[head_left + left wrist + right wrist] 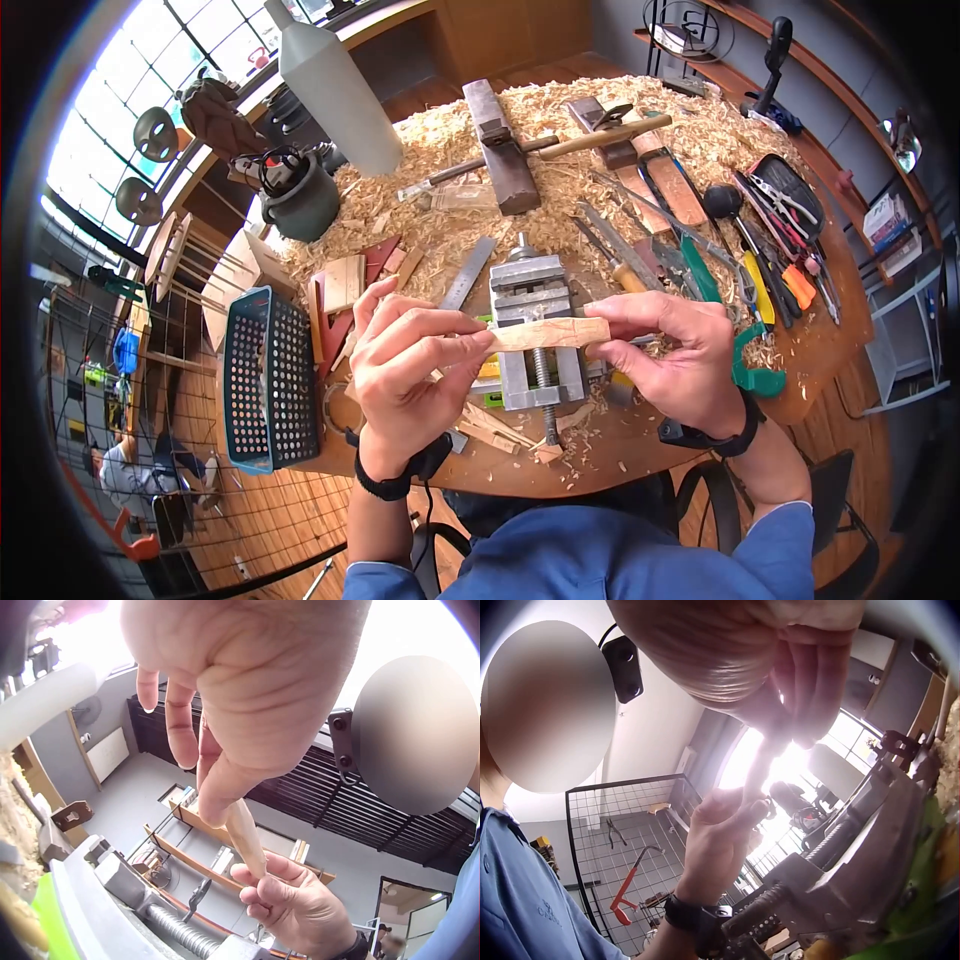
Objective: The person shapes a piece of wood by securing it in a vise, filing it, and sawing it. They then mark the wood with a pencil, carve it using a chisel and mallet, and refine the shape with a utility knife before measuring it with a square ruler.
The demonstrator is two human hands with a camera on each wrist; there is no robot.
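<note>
Two hands hold one small wooden stick (548,334) level above the bench vise (531,330), the left hand (405,365) pinching its left end and the right hand (675,350) gripping the right end between thumb and fingers. Only the head view lays out the round table (640,440), heaped with wood shavings (560,130), with a wooden plane (500,150), a steel ruler (467,272), a perforated teal basket (265,378) and a spread of hand tools (770,230) on the right. From the left wrist view you look up from below instead: the stick (247,836) runs between the left hand (240,682) and the right hand (296,907), with the vise screw (176,930) beneath and shelves along the far wall. From the right wrist view the stick (761,769) is a dark sliver against the bright window, the left hand (724,840) at its far end.

The stick is pale, freshly cut wood, flat-sided, with a reddish streak in the grain. Its ends are buried in the fingers, so their shape cannot be made out, and glare in the right wrist view washes out its surface.
</note>
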